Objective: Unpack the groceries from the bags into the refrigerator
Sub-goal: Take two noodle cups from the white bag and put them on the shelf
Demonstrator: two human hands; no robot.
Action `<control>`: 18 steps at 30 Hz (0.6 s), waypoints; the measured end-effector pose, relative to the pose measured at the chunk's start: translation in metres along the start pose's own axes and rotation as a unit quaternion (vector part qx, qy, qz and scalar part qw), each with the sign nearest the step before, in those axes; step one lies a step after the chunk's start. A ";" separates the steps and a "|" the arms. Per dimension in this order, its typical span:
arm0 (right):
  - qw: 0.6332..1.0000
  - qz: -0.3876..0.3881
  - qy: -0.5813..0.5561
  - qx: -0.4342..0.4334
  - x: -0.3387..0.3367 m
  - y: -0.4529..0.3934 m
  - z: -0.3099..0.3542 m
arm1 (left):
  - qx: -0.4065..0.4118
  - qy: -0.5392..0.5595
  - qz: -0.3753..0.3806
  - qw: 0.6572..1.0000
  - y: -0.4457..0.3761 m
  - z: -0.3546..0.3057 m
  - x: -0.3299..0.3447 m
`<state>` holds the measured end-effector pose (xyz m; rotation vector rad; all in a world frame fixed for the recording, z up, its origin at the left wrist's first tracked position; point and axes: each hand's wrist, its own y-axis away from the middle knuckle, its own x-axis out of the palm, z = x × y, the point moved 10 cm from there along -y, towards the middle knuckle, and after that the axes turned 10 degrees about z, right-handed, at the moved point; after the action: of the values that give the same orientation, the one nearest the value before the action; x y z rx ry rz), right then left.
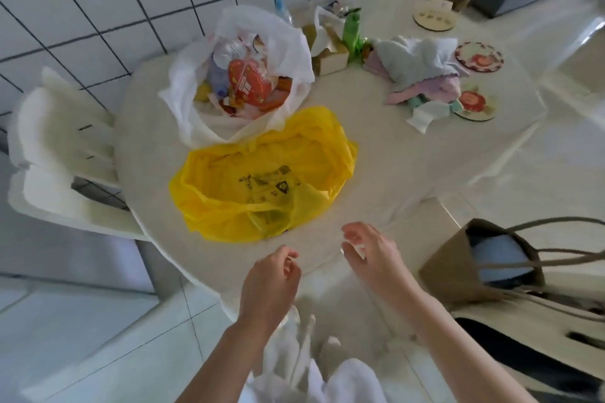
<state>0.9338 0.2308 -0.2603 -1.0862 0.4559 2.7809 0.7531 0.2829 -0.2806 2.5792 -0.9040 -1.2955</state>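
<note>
A yellow plastic bag (262,173) lies slack and open on the round white table (393,160), near its front edge. Behind it stands a white plastic bag (281,42), open at the top, holding several groceries, among them a red round package (250,82). My left hand (270,285) hovers over the table's front edge with its fingers loosely curled and nothing in it. My right hand (370,255) hangs just right of it, fingers relaxed and empty. Both hands are a short way in front of the yellow bag and do not touch it.
A pile of pastel cloths (422,75), coasters (479,56), a green packet (352,33) and a small box (330,59) sit at the table's back. White chairs (65,141) stand at the left. A brown tote bag (491,258) sits at the right. Tiled wall behind.
</note>
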 end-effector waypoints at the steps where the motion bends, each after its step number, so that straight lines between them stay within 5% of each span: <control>1: 1.000 0.002 -0.003 -0.008 -0.002 -0.012 0.003 | -0.008 0.004 -0.007 1.000 -0.008 0.002 -0.006; 18: 0.991 0.075 0.046 -0.101 -0.003 -0.193 0.084 | -0.055 0.032 -0.164 0.984 -0.170 0.028 -0.158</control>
<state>0.9246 0.4402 -0.2448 -1.2757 0.2785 2.9706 0.7373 0.5144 -0.2490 2.7424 -0.3937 -1.2833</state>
